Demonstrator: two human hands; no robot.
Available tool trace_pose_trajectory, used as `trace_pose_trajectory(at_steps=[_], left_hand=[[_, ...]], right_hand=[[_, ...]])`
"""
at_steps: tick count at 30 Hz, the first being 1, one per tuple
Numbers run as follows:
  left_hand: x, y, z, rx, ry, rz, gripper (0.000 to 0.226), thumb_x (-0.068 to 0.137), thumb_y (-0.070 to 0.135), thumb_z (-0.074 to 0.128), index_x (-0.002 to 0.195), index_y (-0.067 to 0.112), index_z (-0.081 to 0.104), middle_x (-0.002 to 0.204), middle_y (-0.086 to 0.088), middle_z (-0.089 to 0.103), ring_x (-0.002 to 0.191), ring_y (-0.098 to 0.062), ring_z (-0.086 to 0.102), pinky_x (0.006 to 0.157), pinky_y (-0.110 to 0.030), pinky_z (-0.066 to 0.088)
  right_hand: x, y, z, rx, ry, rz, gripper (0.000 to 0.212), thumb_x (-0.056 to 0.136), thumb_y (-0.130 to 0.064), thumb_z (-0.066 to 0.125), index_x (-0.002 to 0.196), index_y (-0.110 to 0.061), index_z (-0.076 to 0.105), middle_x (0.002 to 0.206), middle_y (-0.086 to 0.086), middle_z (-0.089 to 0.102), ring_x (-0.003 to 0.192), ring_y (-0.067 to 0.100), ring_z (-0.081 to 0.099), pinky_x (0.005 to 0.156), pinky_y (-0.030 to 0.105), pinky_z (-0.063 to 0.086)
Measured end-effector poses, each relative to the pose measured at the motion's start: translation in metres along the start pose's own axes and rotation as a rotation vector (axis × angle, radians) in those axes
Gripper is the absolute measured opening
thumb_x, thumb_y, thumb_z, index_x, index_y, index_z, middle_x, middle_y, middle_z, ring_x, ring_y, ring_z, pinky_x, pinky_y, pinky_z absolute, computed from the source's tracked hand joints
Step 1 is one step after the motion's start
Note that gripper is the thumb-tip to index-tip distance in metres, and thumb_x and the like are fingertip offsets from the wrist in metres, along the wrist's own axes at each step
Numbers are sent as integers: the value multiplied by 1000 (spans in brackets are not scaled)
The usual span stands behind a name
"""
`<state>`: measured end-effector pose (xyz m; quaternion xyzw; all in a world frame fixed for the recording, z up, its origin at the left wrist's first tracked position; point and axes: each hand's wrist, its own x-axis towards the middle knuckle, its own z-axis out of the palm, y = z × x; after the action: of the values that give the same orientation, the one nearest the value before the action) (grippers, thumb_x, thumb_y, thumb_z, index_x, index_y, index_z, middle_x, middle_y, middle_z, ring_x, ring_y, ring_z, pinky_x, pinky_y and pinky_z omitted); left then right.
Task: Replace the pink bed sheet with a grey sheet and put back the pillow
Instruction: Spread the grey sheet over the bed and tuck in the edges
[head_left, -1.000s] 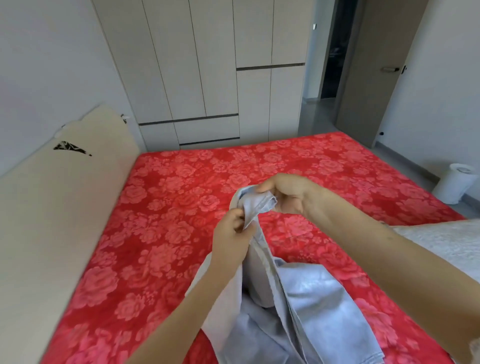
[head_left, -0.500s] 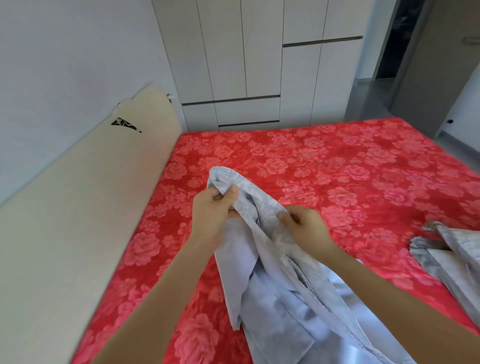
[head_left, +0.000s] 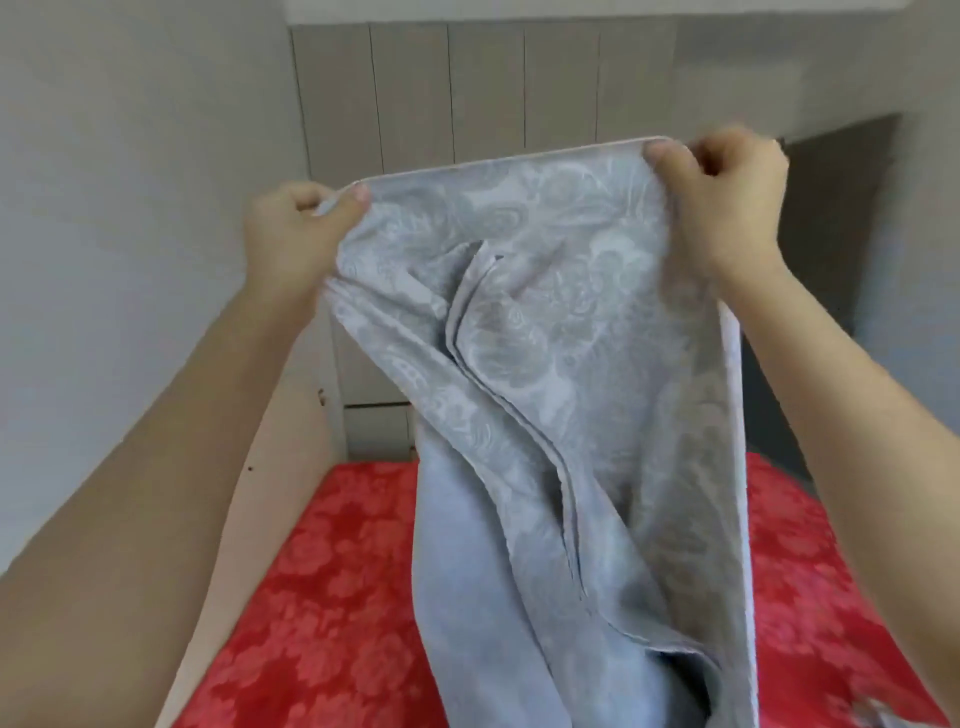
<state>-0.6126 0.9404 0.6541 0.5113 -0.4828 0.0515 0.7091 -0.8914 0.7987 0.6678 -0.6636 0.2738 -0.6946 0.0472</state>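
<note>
The left hand (head_left: 293, 231) and right hand (head_left: 727, 200) each pinch the top hem of the grey sheet (head_left: 545, 322), held up spread above the pink bed sheet (head_left: 322, 597); it looks light, soft and limp, so hem and corners seem the best holds.

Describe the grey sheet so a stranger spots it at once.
Find the red floral bed. Above it the left hand and right hand grip a cloth's top edge. That grey sheet hangs in folds, pale and paisley-patterned, unlike the flat red bed.
</note>
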Motion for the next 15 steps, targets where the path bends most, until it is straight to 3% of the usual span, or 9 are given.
trace_pose_trajectory(at_steps=[2, 5, 7, 10, 12, 15], left_hand=[[9, -3, 6, -9, 48, -68, 38, 83, 33, 72, 55, 20, 49, 52, 2, 41, 49, -11, 44, 48, -22, 38], [-19, -56, 1, 80, -9, -171, 47, 80, 33, 74, 45, 21, 46, 50, 0, 34, 52, -15, 37, 51, -26, 31], [-41, -77, -3, 126, -18, -205, 46, 80, 31, 74, 44, 20, 48, 49, -1, 34, 48, -14, 35, 51, -25, 29], [-56, -79, 5, 149, -19, -174, 45, 81, 25, 74, 44, 21, 47, 42, 9, 34, 42, -7, 32, 51, -25, 30], [-65, -72, 12, 203, -112, -127, 37, 80, 25, 74, 53, 13, 52, 42, 9, 37, 43, -4, 33, 50, -24, 29], [-71, -65, 5, 188, -209, -128, 41, 78, 29, 76, 70, -6, 58, 62, -9, 42, 57, -17, 40, 54, -26, 30]], right_hand=[[-13, 4, -14, 49, -101, 7, 42, 86, -41, 64, 57, -14, 49, 49, -8, 41, 47, 6, 36, 49, 23, 29], [-83, 50, -32, 153, -738, 235, 34, 85, -37, 66, 59, -16, 58, 50, -11, 46, 48, 4, 41, 50, 21, 33], [-126, 91, -47, 78, -996, 346, 24, 79, -28, 74, 65, -11, 65, 56, -6, 51, 53, 5, 46, 52, 19, 36], [-175, 139, -63, -104, -981, 365, 34, 80, -15, 75, 56, 0, 56, 53, -3, 40, 48, 2, 33, 49, 19, 26], [-203, 157, -66, -254, -890, 319, 49, 83, -7, 69, 49, -11, 35, 49, -5, 29, 44, 7, 24, 45, 22, 21], [-239, 179, -70, -369, -768, 393, 50, 89, -7, 59, 51, -16, 28, 48, 0, 33, 48, 13, 26, 47, 27, 18]])
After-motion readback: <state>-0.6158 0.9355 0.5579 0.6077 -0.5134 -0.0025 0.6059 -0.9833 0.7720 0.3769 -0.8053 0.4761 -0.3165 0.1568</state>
